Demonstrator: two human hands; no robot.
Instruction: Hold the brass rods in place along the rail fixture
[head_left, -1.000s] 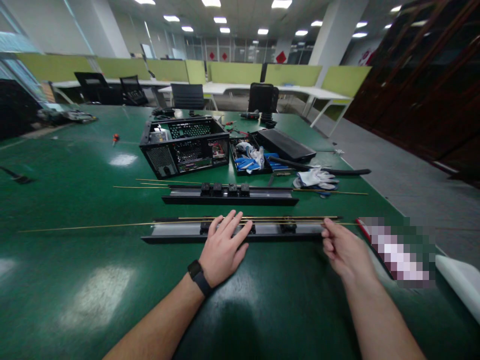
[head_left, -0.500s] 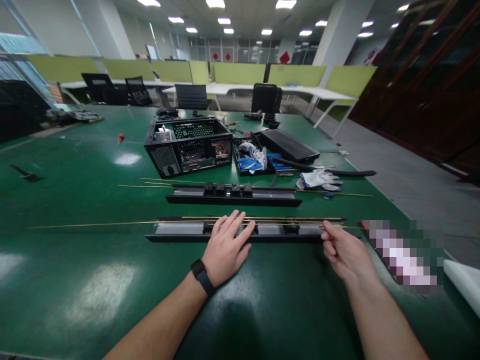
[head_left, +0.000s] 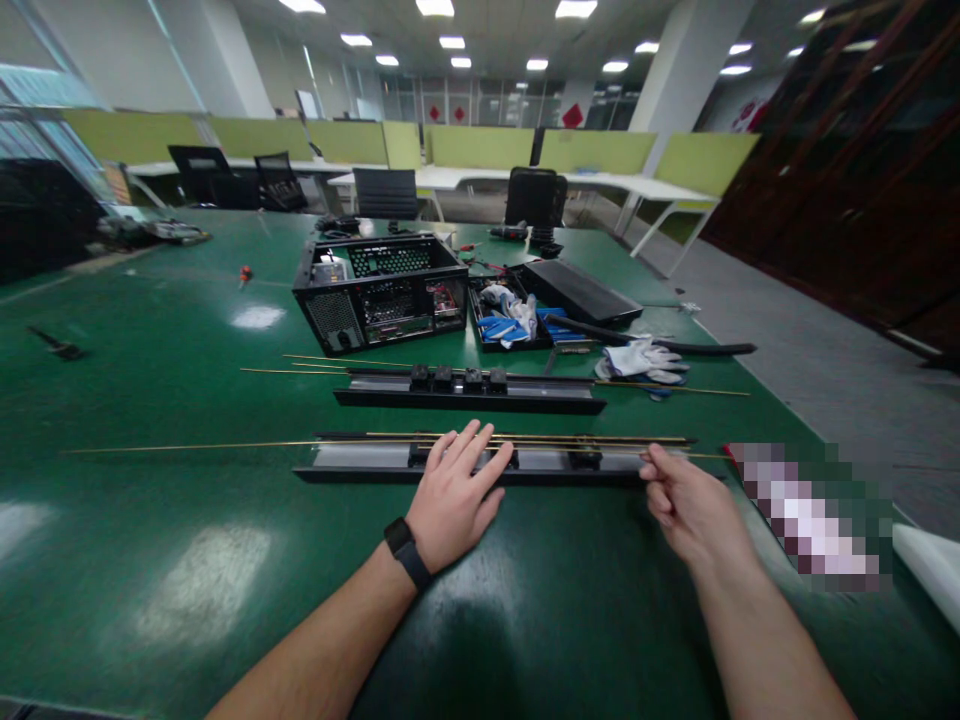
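My left hand (head_left: pixel 456 500), fingers spread, lies across a long black channel (head_left: pixel 360 475) with a pale inner floor and covers part of its middle. Under and beside these fingers run thin brass-coloured rods (head_left: pixel 555 437) along the channel. One long thin rod (head_left: pixel 187 448) sticks out far past the left end. At the channel's right end, my right hand (head_left: pixel 686 505) pinches a thin rod between thumb and forefinger. Between the hands a small black block (head_left: pixel 586 455) sits in the channel; other blocks are partly hidden by my left hand.
Behind lies a second channel (head_left: pixel 465 402) with several black blocks and thin rods. Farther back are an open computer case (head_left: pixel 379 300), a tray of gloves (head_left: pixel 510 318), a black panel (head_left: pixel 581 290) and more gloves (head_left: pixel 643 360). A blurred-out item (head_left: pixel 810 520) lies at right.
The whole view has shifted very slightly to the right. Both hands keep their places on the channel and rod, with no other visible movement.
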